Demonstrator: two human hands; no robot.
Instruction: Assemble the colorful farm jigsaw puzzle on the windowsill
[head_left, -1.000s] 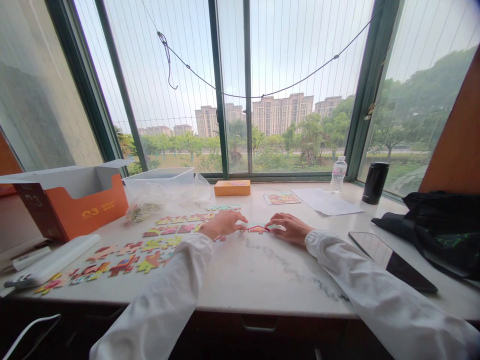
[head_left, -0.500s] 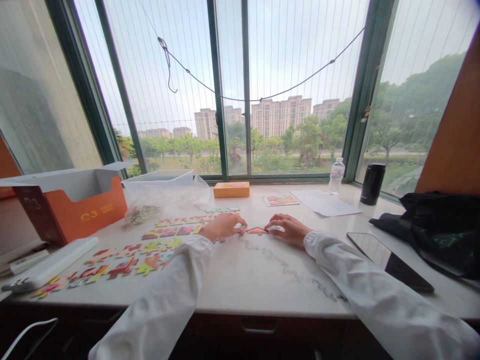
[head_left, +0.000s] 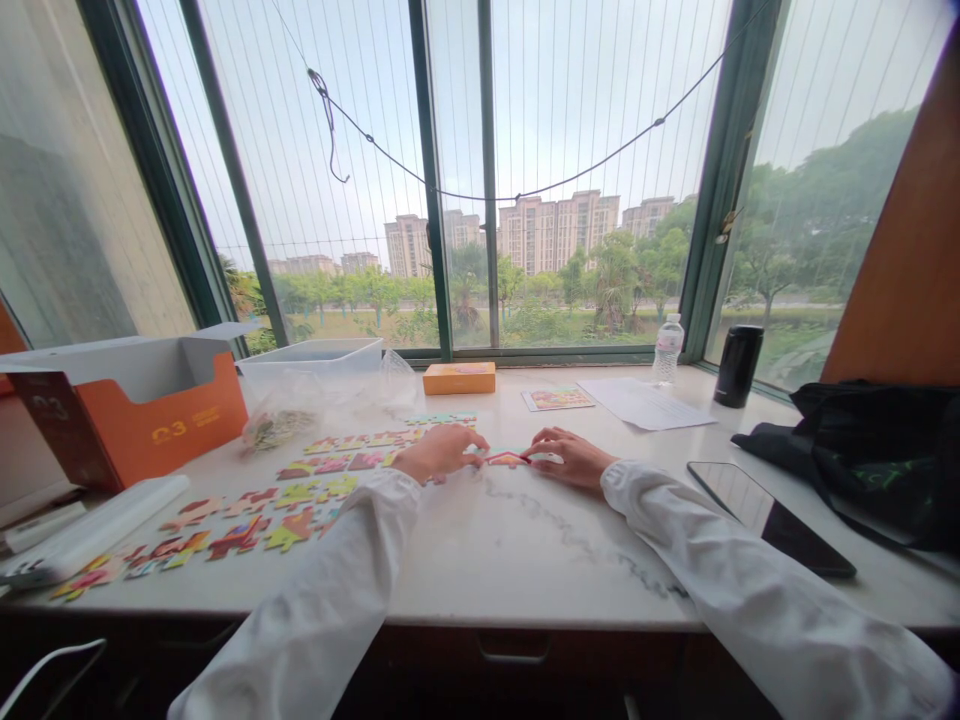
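Note:
Between my hands, a red and orange jigsaw puzzle piece with a greenish edge lies at the table's middle; whether it is one piece or two joined is too small to tell. My left hand has thumb and fingers closed at its left end. At its right end, my right hand pinches with curled fingers. Rows of loose puzzle pieces spread over the table to the left, some partly hidden behind my left hand and sleeve.
An orange box, a white tray and a plastic bag of pieces stand left. Behind are a small orange box, a picture card, paper and a bottle. Right: black tumbler, phone, black bag.
The whole view has shifted slightly. Both hands stay at the same puzzle piece, with barely any movement of the fingers.

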